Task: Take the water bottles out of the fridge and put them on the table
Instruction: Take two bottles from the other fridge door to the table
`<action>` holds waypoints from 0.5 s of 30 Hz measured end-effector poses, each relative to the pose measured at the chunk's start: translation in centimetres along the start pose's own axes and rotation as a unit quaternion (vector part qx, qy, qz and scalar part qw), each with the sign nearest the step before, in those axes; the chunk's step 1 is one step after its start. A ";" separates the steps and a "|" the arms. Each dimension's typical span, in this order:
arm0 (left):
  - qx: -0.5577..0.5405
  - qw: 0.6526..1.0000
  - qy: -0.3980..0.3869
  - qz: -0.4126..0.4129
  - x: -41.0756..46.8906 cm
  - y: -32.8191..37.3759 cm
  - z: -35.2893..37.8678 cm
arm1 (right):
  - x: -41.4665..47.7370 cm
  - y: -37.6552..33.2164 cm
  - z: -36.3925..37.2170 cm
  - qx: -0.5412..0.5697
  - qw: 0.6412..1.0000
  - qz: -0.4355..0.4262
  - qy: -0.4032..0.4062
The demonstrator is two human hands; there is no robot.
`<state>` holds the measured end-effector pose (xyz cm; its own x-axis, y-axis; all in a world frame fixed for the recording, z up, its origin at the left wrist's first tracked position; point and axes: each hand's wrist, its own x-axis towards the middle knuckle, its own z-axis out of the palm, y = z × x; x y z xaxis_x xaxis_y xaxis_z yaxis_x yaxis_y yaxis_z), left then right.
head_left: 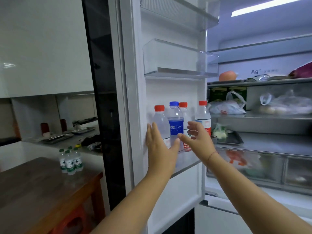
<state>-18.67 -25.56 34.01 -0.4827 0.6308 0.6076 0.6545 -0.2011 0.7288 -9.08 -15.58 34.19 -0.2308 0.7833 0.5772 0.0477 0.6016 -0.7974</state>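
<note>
The fridge door (168, 92) stands open, and several water bottles sit upright in its lower bin. A red-capped bottle (161, 122) is at the left, a blue-capped bottle with a blue label (175, 122) beside it, another red-capped one (183, 108) behind, and a third red-capped one (203, 117) at the right. My left hand (160, 146) is open in front of the left bottle, fingers spread. My right hand (197, 137) is open too, in front of the bottles at the right. Neither hand holds anything. Several green-capped bottles (70, 161) stand on the wooden table (42, 188).
Fridge shelves (263, 119) at the right hold plastic bags, a tray and vegetables, with drawers below. Two bare door bins (179, 59) hang above the bottles. A white counter (33, 149) with metal trays lies behind the table. A red stool (70, 223) stands under the table.
</note>
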 end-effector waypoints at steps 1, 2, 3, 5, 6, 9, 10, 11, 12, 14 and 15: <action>0.002 1.000 0.001 -0.012 0.2 0.1 0.1 | 0.3 0.1 0.1 0.001 1.000 -0.001 -0.002; 0.005 1.000 0.003 -0.023 0.5 0.3 0.3 | 0.7 0.2 0.3 0.004 1.000 0.000 -0.005; 0.009 0.999 0.005 -0.034 0.8 0.4 0.4 | 0.9 0.3 0.5 0.010 1.000 0.001 -0.009; 0.017 0.998 0.014 -0.054 1.2 0.6 0.5 | 1.5 0.5 0.8 0.028 0.999 0.007 -0.020; 0.018 0.998 0.021 -0.063 1.4 0.7 0.6 | 1.9 0.5 0.9 0.036 0.999 0.011 -0.027; 0.009 0.995 0.050 -0.089 2.0 1.0 1.2 | 3.2 0.5 0.9 0.043 0.998 0.033 -0.041; 0.002 0.993 0.063 -0.099 2.3 1.0 1.4 | 3.6 0.6 0.9 0.038 0.998 0.038 -0.044; -0.004 0.991 0.075 -0.109 2.6 0.9 1.6 | 3.9 0.7 0.9 0.031 0.998 0.040 -0.048; -0.005 0.989 0.085 -0.118 2.9 0.9 1.8 | 4.2 0.8 0.9 0.025 0.998 0.036 -0.053; 0.007 0.986 0.100 -0.133 3.4 0.8 2.2 | 4.7 0.9 0.8 0.016 0.997 0.018 -0.067; 0.017 0.985 0.102 -0.139 3.6 0.7 2.3 | 4.8 0.9 0.7 0.008 0.997 0.006 -0.074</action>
<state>-18.61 -21.68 35.99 -0.7507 0.4933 0.4394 0.4983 -0.0138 0.8669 -10.87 -11.34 36.12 -0.3716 0.7575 0.5367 0.0351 0.5892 -0.8072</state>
